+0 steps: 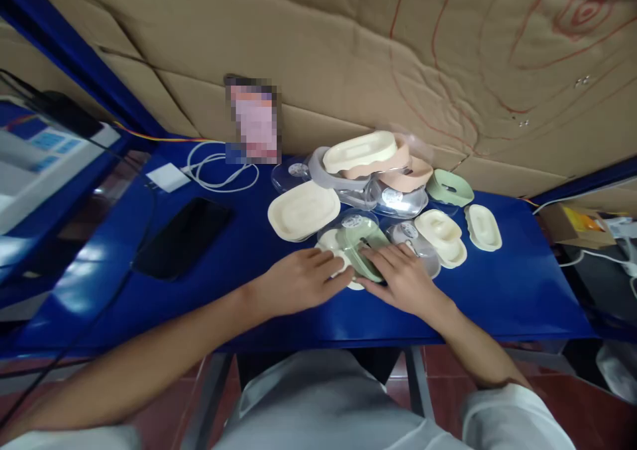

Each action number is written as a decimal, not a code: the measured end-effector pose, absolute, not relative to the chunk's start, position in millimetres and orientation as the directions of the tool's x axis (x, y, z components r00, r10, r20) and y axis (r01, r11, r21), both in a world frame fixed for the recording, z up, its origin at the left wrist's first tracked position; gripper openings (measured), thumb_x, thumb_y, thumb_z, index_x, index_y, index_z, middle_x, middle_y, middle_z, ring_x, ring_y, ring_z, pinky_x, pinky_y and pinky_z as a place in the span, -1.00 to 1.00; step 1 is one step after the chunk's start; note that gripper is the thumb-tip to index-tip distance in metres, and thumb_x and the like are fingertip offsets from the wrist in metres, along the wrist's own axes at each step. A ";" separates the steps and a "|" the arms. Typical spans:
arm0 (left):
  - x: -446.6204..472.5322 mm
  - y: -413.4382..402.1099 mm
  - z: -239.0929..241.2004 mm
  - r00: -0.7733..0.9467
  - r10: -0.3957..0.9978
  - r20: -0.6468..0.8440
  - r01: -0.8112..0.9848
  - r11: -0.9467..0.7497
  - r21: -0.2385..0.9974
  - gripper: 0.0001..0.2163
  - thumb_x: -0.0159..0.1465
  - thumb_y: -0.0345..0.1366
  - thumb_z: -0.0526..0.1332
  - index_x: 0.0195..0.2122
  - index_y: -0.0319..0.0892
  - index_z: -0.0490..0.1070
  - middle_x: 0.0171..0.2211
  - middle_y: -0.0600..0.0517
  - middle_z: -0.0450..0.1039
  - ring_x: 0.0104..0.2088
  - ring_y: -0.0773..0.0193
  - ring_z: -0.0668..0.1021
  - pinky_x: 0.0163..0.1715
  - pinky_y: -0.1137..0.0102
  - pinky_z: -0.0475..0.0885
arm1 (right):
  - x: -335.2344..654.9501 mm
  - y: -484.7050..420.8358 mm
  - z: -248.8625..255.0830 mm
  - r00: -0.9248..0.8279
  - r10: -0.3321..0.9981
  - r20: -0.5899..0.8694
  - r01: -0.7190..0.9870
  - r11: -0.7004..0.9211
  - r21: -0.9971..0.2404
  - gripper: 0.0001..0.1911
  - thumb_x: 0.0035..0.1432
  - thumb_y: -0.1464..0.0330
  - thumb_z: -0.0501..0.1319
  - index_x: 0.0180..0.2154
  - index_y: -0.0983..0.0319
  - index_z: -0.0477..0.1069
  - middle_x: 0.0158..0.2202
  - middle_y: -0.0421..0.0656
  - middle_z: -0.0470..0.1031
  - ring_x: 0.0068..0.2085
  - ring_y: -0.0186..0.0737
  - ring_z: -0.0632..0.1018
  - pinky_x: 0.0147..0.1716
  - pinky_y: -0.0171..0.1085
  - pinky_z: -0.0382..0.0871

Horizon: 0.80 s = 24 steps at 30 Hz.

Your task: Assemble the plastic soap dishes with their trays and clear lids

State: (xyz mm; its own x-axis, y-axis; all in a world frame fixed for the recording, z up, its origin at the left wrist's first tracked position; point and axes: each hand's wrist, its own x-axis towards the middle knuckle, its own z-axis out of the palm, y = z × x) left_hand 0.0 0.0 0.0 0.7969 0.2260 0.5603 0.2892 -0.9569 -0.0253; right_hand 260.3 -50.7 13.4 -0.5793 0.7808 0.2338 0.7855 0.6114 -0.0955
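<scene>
My left hand (pixel 303 279) lies palm down on the blue table (pixel 239 251), its fingers stretched over a cream oval piece (pixel 331 241). My right hand (pixel 403 279) rests beside it, fingers flat on a pale green oval lid (pixel 359 241). The two hands almost meet over these parts. A large cream oval tray (pixel 303 210) lies just beyond my left hand.
Behind the hands is a heap of oval trays and clear lids: cream (pixel 361 150), peach (pixel 411 174), green (pixel 450 188), grey. A black phone (pixel 184 236), a white charger (pixel 168 176) with cable, and a cardboard wall (pixel 348 52) are also here.
</scene>
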 end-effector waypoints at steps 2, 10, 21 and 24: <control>2.0 -6.9 3.4 0.869 0.186 0.458 0.247 -0.966 -0.077 -0.82 0.43 -0.51 0.22 0.01 -0.21 0.51 -0.19 -0.07 0.61 -0.17 0.16 0.63 -0.18 0.31 0.49 | 267.5 -49.1 14.6 -0.560 0.781 0.276 0.777 0.611 -0.151 -0.60 0.47 0.17 0.24 0.20 0.24 0.47 -0.07 -0.02 0.68 -0.10 -0.01 0.65 -0.07 -0.06 0.43; 12.8 -29.1 -2.4 0.925 0.034 0.378 0.068 -0.995 -0.078 -0.90 0.42 -0.41 0.31 -0.07 -0.17 0.57 -0.19 -0.03 0.62 -0.22 0.18 0.59 -0.17 0.26 0.46 | 277.9 -53.4 33.3 -0.565 0.768 0.301 0.688 0.640 -0.343 -0.72 0.40 0.23 0.28 0.08 0.17 0.48 -0.17 -0.11 0.64 -0.17 -0.10 0.62 -0.07 -0.07 0.44; 5.9 -12.8 7.4 0.887 0.078 0.456 0.161 -0.976 -0.147 -0.88 0.44 -0.45 0.25 -0.06 -0.12 0.47 -0.18 0.01 0.58 -0.21 0.20 0.57 -0.14 0.28 0.47 | 264.0 -58.7 13.5 -0.778 0.603 0.176 0.565 0.794 -0.224 -0.78 0.46 0.30 0.21 0.03 0.23 0.53 -0.01 -0.03 0.65 0.05 -0.03 0.57 0.18 0.04 0.39; 3.9 -12.6 7.2 0.911 0.129 0.391 0.209 -0.963 -0.168 -0.94 0.47 -0.45 0.22 -0.11 -0.16 0.44 -0.29 0.02 0.53 -0.34 0.21 0.52 -0.33 0.30 0.40 | 258.3 -59.7 8.5 -0.788 0.586 0.190 0.549 0.808 -0.214 -0.78 0.48 0.37 0.19 0.06 0.21 0.53 0.14 -0.06 0.62 0.20 -0.06 0.54 0.31 0.02 0.31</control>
